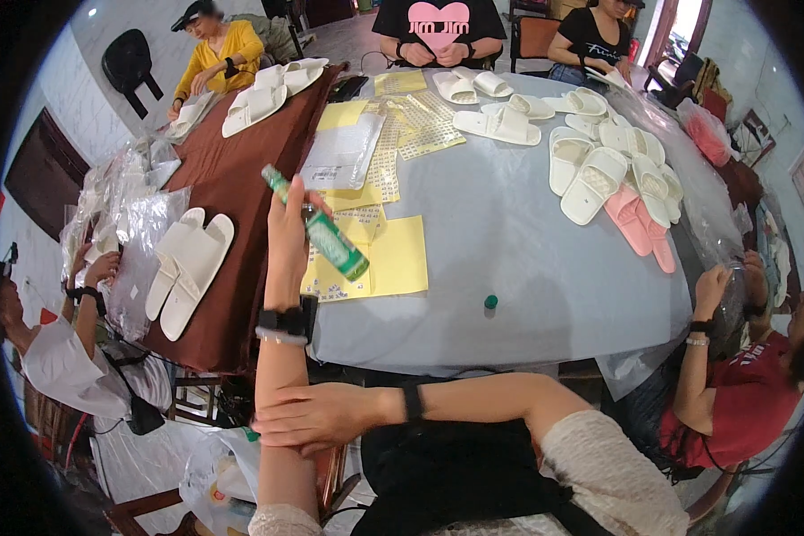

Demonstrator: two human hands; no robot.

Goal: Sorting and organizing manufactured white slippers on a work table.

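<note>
My left hand [297, 214] is closed around a small green bottle [335, 243] with a pale label. The bottle tilts, one end up to the left and the other down to the right, over the yellow sheets [402, 255]. My right hand [317, 416] lies across my left forearm, its fingers stretched out over the skin, with nothing held. A small green cap [491, 302] sits by itself on the grey-covered table [527, 223].
White slippers [590, 185] and a pink pair [630, 219] cluster on the right of the table. On the brown cloth [228, 165] at left lie more white slippers [188, 268] beside clear plastic bags [143, 241]. Several people work around the tables.
</note>
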